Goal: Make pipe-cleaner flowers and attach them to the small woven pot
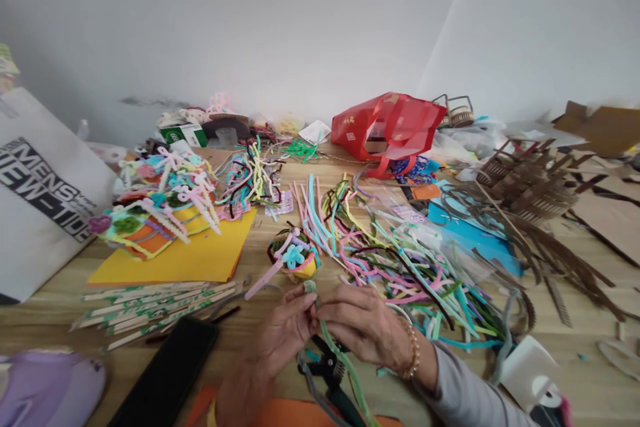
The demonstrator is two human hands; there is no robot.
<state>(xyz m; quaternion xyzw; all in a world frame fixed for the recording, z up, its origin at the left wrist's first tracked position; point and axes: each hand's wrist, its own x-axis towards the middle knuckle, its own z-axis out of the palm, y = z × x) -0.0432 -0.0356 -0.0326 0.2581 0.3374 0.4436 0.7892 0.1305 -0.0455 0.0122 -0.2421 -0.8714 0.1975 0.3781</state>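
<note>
Between my two hands, low in the middle of the view, is a green pipe cleaner point(353, 373). My left hand point(287, 323) pinches its upper end, where a small pale-green bent or coiled part point(310, 287) shows above the thumb. My right hand point(365, 323), with a beaded bracelet at the wrist, closes its fingers on the same strand, which trails down toward me. Just beyond the hands sits a small pipe-cleaner basket point(303, 270) with a blue flower point(293, 255). Beneath the hands lie dark-handled pliers point(327, 367), partly hidden.
Loose pipe cleaners point(400, 267) spread across the table's middle and right. Finished colourful pieces point(160, 207) rest on yellow sheets point(175, 263) at left, near wrapped sticks point(160, 307) and a black phone point(167, 373). A red bag point(385, 123) stands behind; brown woven baskets point(535, 180) lie right.
</note>
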